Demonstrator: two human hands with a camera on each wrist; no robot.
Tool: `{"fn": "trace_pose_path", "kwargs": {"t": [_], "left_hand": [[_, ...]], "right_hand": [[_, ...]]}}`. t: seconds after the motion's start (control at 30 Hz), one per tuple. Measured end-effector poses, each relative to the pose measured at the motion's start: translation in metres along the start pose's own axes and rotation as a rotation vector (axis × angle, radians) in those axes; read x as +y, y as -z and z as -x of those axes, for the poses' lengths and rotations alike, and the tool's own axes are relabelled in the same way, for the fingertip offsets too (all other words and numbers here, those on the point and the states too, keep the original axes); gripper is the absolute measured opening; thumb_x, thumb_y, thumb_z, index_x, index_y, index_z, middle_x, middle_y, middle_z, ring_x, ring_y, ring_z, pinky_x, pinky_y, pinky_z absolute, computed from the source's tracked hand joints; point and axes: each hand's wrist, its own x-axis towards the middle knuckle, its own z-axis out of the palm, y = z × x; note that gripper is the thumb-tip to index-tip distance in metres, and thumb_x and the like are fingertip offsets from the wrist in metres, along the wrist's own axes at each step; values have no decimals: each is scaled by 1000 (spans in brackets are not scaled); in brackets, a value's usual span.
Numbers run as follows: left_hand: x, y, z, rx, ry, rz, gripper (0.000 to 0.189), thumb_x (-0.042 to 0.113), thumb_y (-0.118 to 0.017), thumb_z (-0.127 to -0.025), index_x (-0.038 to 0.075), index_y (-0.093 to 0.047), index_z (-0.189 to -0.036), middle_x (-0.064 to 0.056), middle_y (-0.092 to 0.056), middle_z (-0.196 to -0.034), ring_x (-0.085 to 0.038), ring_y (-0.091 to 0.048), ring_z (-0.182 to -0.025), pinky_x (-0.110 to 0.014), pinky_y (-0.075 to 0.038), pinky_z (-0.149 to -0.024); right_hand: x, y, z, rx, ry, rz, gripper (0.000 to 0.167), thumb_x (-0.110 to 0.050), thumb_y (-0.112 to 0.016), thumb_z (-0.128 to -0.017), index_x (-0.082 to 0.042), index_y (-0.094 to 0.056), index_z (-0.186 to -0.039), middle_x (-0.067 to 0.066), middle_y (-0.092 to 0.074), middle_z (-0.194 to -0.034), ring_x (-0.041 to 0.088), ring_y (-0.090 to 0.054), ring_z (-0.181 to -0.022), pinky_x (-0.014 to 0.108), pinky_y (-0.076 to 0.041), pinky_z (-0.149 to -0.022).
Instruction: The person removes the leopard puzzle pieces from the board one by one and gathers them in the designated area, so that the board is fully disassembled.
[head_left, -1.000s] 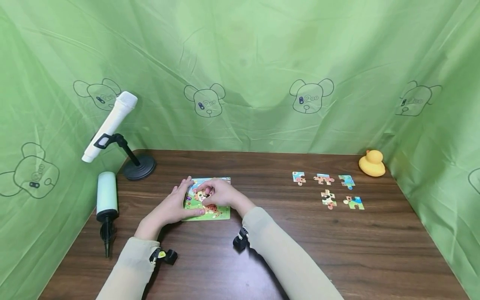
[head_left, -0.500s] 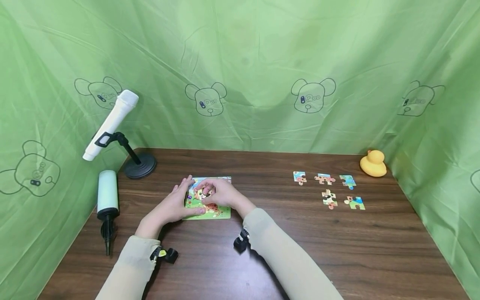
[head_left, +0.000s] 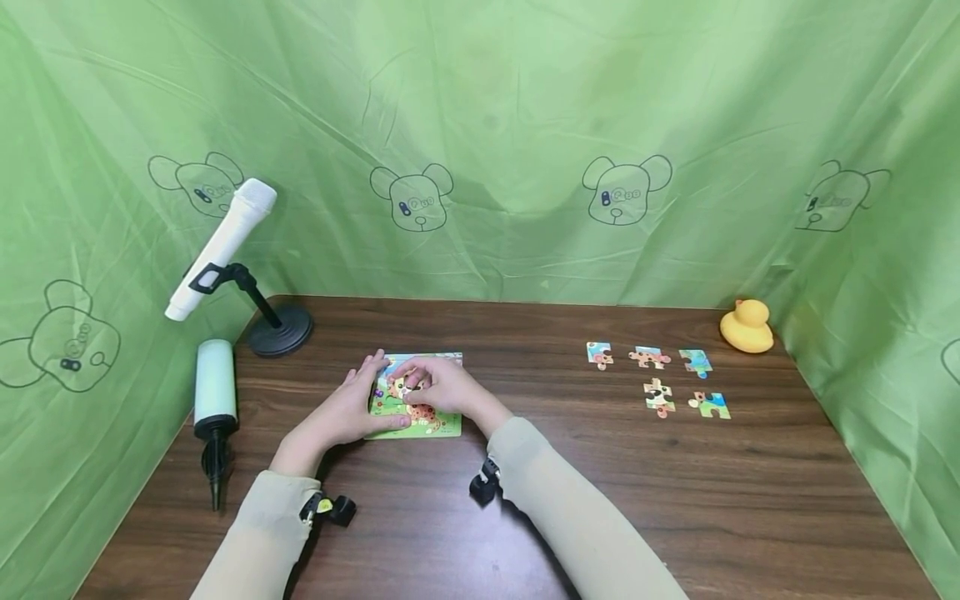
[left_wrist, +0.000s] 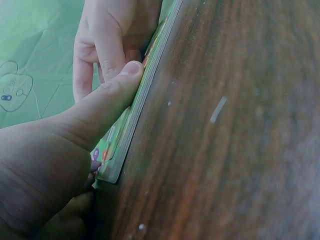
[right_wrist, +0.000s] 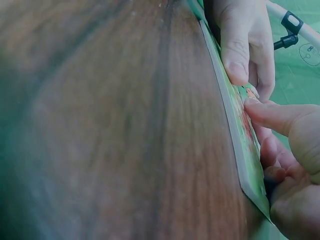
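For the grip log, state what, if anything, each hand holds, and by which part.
Left hand: no visible grip; its thumb rests on the puzzle board, left side. Right hand: fingers curled over the board; whether they pinch anything cannot be told.

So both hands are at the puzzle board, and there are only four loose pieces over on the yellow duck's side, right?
Not quite: the head view shows five loose pieces, not four. The left hand and right hand are at the puzzle board, and the pieces are on the side with the yellow duck.
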Motion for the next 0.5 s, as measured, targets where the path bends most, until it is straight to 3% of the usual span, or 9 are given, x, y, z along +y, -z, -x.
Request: {"fn": "trace_pose_path", "kwargs": {"t": [0.3,0.5], "left_hand": [[0,1,-1,-2,-2,4,122,64,-88,-86,-3,-29,-168,-24,-14,-181,-49,-13,-165,-68,-12,-133],[1,1,1,-10,8,19,122,64,-89,-85,-2,-29,-169,-24,-14,-181,-47,-12,-166,-67,-11,-133]], "right_hand": [[6,10,0,25,-20,-62,36,-5,-86,-93,-9,-77,-128,3,-75,-100,7,-68,-83,21,-59,-78],[12,19,7,47,7,-34,36,-9,-88,-93,-9,-78,-128,-2,-74,-98,7,-69,-83,21,-60,-77]]}}
